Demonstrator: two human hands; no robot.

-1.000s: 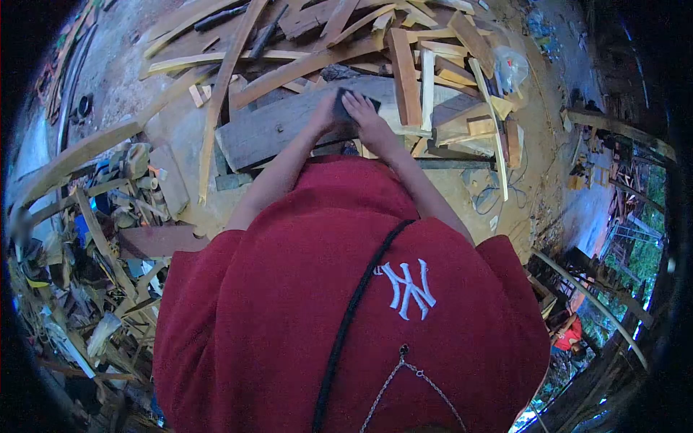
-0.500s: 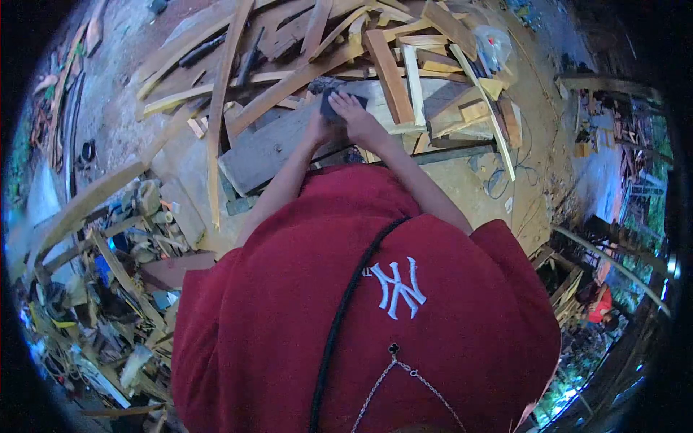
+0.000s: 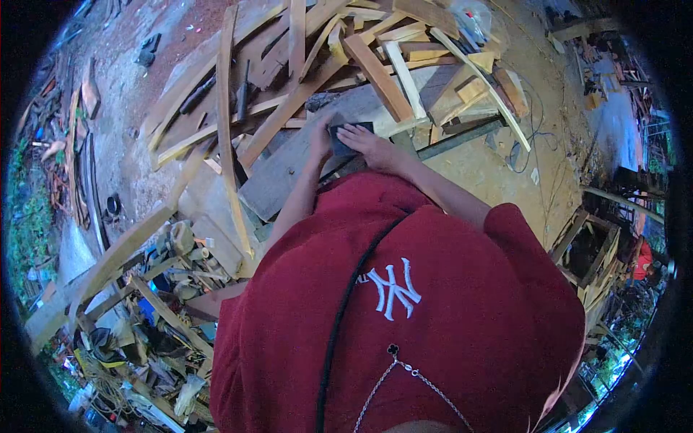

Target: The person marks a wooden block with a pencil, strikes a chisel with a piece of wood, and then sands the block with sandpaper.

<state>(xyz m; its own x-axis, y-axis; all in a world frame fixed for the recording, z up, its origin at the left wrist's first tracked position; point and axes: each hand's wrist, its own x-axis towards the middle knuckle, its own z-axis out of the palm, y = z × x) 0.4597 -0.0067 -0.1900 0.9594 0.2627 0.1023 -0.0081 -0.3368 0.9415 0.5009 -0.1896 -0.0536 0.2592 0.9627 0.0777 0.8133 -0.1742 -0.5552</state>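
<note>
A dark flat pad (image 3: 343, 139) lies pressed on a wide grey plank (image 3: 289, 169). My left hand (image 3: 320, 137) grips its left side. My right hand (image 3: 369, 143) lies flat on its right part, fingers spread over it. Both forearms reach out from a red shirt (image 3: 404, 310) that fills the lower half of the view. Most of the pad is hidden under my hands.
Loose wooden strips and offcuts (image 3: 339, 50) are piled beyond and beside the plank. A long beam (image 3: 108, 263) runs at the left, with scrap and tools (image 3: 151, 317) below it. A cable (image 3: 538, 144) lies on the sandy ground at the right.
The view has swung: plank and hands sit lower and more tilted in frame. Both hands stay on the pad, which has slid slightly along the plank.
</note>
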